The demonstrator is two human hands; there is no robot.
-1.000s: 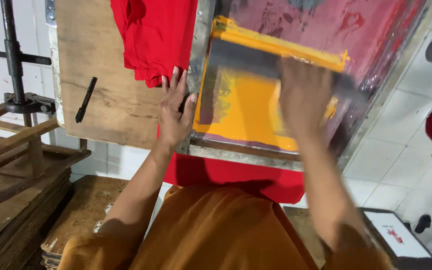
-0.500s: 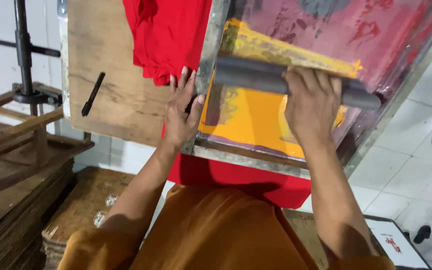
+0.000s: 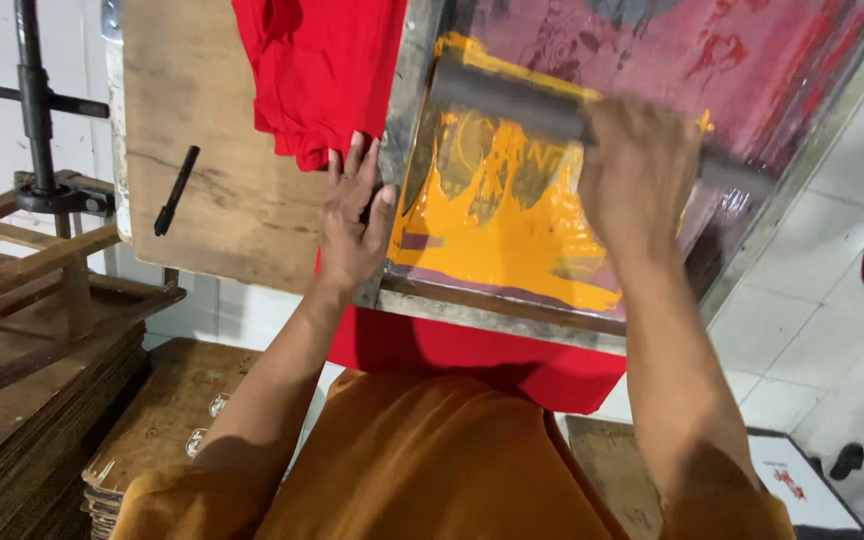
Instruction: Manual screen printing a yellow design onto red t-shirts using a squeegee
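Squeegee (image 3: 532, 105) lies across the screen frame (image 3: 482, 310), long axis running upper-left to lower-right, left end near the frame's left rail, right end toward the far right rail. Right hand (image 3: 637, 170) wraps its middle, fingers closed round the handle; hand is motion-blurred, so the grip detail is unclear. Yellow ink (image 3: 497, 225) is smeared on the mesh below the blade. Left hand (image 3: 352, 225) lies flat, fingers spread, on the frame's left rail, holding nothing. Red shirt (image 3: 322, 70) lies on the wooden bench (image 3: 222, 200), top cut off; red cloth (image 3: 472, 355) mostly hidden under the frame. Black marker (image 3: 176, 190) lies apart, left.
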